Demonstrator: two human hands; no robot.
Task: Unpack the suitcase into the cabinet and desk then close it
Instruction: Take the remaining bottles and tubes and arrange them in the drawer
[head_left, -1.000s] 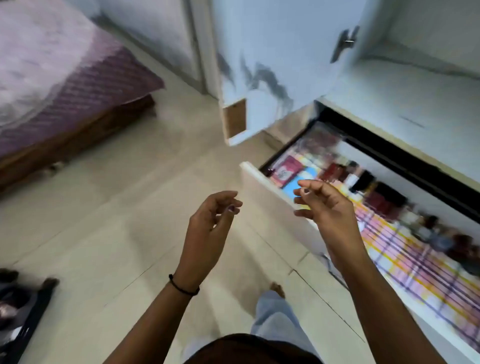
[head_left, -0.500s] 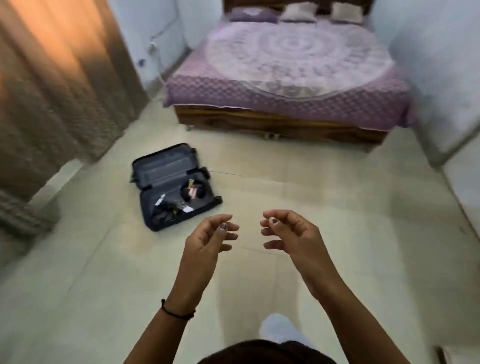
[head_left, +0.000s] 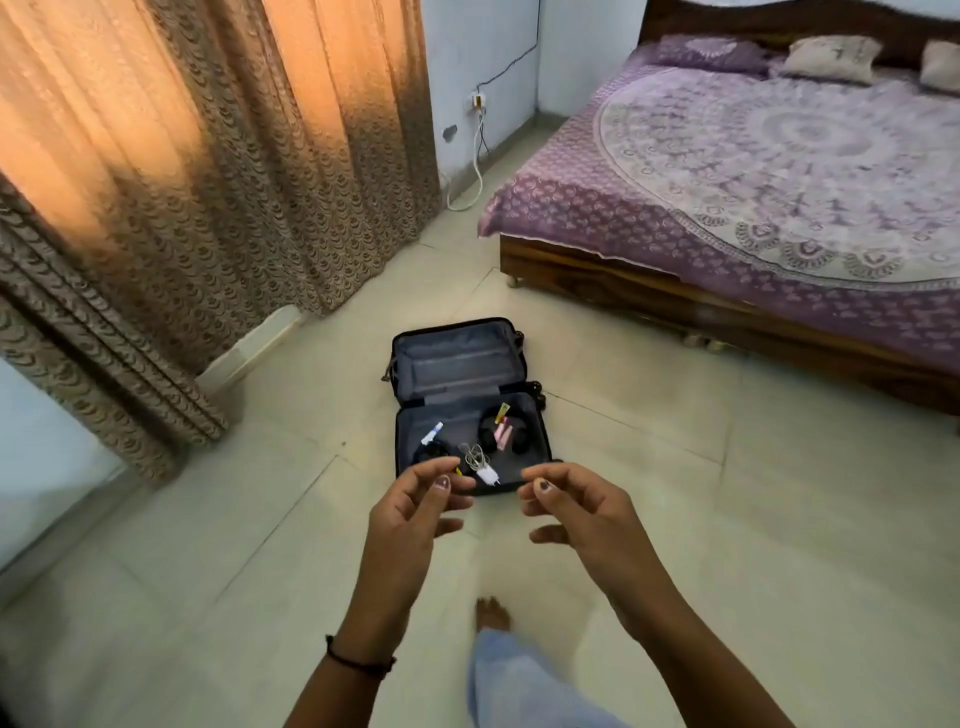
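Head view: a black suitcase (head_left: 457, 420) lies open flat on the tiled floor (head_left: 675, 519), between a patterned curtain (head_left: 208, 156) and a bed (head_left: 779, 182) with a purple cover. Its far half, the lid (head_left: 457, 361), shows only grey lining. The near half holds black headphones (head_left: 488, 441) with pink tubes (head_left: 503, 435) lying across them and a small yellow tube (head_left: 503, 411) just beyond. There is a white and blue tube (head_left: 432, 432) at the left, a coiled white cable (head_left: 472, 456) in the middle and a white charger plug (head_left: 488, 475) near the front rim. A dark item beside the white and blue tube is too small to identify.

The left hand (head_left: 410, 514) and right hand (head_left: 571, 512) hang apart above the floor in front of the case. Both are empty, with fingers loosely curled. The left fingertips cover the case's near left corner, and a dark band (head_left: 358, 662) circles that wrist. The labels on the tubes are unreadable, and the bed runs off the right edge.
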